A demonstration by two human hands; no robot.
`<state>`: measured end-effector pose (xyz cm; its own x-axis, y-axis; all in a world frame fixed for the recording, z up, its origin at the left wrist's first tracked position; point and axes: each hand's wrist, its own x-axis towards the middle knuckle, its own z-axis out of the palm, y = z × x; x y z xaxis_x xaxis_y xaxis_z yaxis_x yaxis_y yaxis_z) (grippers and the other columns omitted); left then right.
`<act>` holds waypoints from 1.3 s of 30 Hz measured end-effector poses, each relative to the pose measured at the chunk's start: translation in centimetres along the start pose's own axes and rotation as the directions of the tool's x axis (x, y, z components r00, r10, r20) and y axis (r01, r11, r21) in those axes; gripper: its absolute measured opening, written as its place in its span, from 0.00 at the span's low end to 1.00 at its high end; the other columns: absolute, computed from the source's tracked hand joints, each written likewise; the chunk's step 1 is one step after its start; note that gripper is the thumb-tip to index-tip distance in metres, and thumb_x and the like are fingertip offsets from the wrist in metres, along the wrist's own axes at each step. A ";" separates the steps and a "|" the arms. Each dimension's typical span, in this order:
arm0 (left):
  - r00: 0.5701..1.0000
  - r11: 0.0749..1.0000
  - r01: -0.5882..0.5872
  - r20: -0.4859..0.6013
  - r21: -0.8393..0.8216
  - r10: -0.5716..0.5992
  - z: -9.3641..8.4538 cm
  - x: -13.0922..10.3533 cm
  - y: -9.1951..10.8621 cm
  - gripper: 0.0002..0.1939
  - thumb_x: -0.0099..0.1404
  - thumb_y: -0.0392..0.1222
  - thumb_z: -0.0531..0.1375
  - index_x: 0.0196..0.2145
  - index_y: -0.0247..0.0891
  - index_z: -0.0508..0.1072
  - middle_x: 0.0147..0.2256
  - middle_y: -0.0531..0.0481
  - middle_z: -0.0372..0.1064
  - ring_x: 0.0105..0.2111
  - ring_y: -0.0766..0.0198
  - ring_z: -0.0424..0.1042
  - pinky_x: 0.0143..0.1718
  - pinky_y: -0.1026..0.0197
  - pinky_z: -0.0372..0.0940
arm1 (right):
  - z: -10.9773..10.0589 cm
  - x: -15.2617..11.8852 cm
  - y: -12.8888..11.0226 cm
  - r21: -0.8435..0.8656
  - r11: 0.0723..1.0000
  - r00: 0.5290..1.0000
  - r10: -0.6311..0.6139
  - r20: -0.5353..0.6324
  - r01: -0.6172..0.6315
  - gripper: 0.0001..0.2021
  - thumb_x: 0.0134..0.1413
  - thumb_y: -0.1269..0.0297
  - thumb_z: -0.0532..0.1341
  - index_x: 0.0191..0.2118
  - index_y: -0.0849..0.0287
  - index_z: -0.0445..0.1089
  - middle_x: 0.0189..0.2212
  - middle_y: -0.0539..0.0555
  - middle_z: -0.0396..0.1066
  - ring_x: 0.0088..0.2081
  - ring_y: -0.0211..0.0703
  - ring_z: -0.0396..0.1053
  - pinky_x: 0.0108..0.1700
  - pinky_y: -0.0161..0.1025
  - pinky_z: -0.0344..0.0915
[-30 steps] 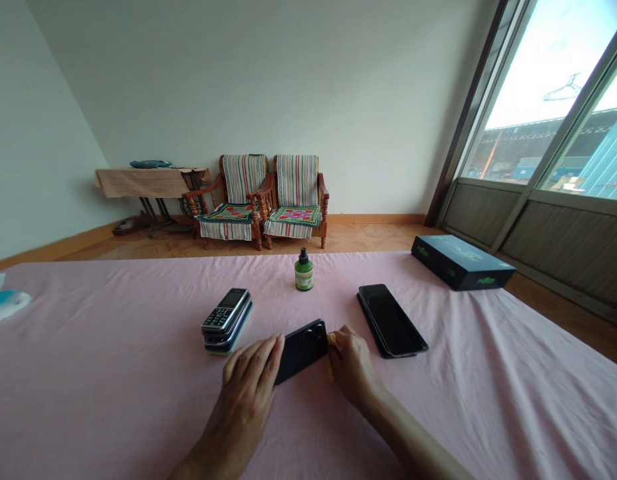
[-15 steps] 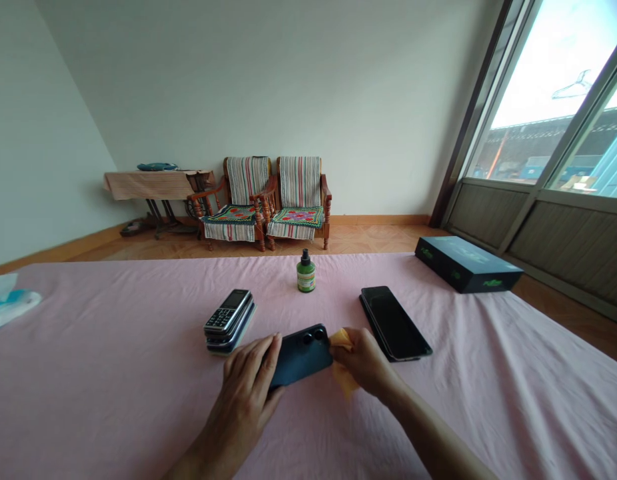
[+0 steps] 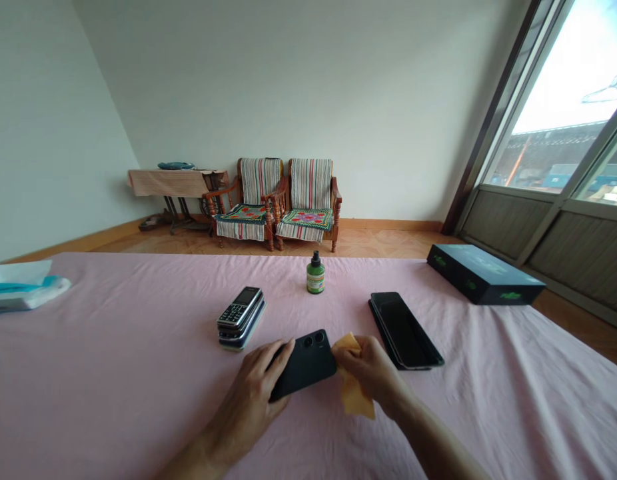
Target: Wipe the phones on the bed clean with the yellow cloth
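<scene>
Grips the dark phone point(image 3: 303, 367) in the left hand point(image 3: 256, 390), with cameras showing, over the pink sheet point(image 3: 138, 387). Pinches the yellow cloth point(image 3: 356, 393) in the right hand point(image 3: 371, 367), at the phone's camera end. Has a phone pile point(image 3: 241, 319) and flat black phones point(image 3: 406, 331) near, then a green bottle point(image 3: 315, 277) and a black box point(image 3: 483, 273) farther off.

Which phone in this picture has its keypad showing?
The small phone topping the left-hand stack: its keys show below its screen. The held phone shows its back, and the large phone at right shows only a dark screen.
</scene>
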<state>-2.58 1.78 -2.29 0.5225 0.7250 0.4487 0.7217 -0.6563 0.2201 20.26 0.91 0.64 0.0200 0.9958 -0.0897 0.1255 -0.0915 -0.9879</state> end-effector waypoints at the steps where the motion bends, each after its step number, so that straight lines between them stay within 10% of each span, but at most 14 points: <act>1: 1.000 1.000 0.002 0.000 -0.004 -0.002 0.0 0.0 0.0 0.47 0.50 0.23 0.63 0.64 0.47 0.52 0.56 0.46 0.62 0.54 0.51 0.64 0.54 0.48 0.65 | 0.1 0.0 0.1 0.016 1.000 1.000 0.011 -0.003 -0.011 0.14 0.45 0.55 0.60 0.22 0.61 0.62 0.17 0.46 0.58 0.19 0.32 0.56 0.21 0.31 0.50; 16: 0.996 0.990 -0.090 -0.014 0.111 0.092 -1.5 0.7 2.8 0.27 0.56 0.23 0.60 0.53 0.37 0.68 0.43 0.47 0.72 0.41 0.56 0.72 0.43 0.54 0.71 | 0.8 0.1 1.2 0.221 0.974 0.997 0.064 -0.045 -0.052 0.19 0.41 0.50 0.63 0.26 0.65 0.70 0.19 0.51 0.67 0.20 0.36 0.62 0.23 0.33 0.57; 28: 0.984 0.989 0.144 0.109 -0.037 -0.139 -3.5 6.9 5.0 0.11 0.60 0.28 0.56 0.33 0.41 0.76 0.30 0.51 0.75 0.32 0.58 0.75 0.33 0.62 0.66 | 1.1 0.9 1.9 0.166 0.982 0.980 -0.056 -0.190 0.088 0.20 0.40 0.47 0.63 0.23 0.64 0.70 0.16 0.49 0.63 0.19 0.36 0.59 0.21 0.33 0.54; 33: 0.993 0.991 0.004 -0.114 -0.131 -0.019 -2.2 5.7 5.8 0.25 0.58 0.23 0.53 0.52 0.40 0.68 0.47 0.45 0.71 0.47 0.59 0.72 0.48 0.58 0.68 | 1.3 1.2 2.8 0.076 0.986 0.966 -0.125 -0.224 0.145 0.20 0.43 0.48 0.62 0.24 0.64 0.72 0.19 0.50 0.66 0.23 0.39 0.62 0.23 0.33 0.56; 39: 0.927 0.957 -0.287 -0.266 -0.048 0.264 -2.3 1.7 3.9 0.15 0.68 0.29 0.52 0.50 0.37 0.70 0.43 0.44 0.71 0.44 0.61 0.72 0.47 0.62 0.69 | 1.4 1.2 3.0 0.010 0.986 0.959 -0.161 -0.235 0.168 0.19 0.46 0.49 0.61 0.23 0.64 0.71 0.18 0.50 0.65 0.22 0.38 0.62 0.22 0.32 0.55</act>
<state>0.06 -0.08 1.35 0.5544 0.4432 0.7044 0.5192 -0.8457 0.1234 19.24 1.89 -2.67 0.2320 0.9673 0.1026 0.1175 0.0768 -0.9901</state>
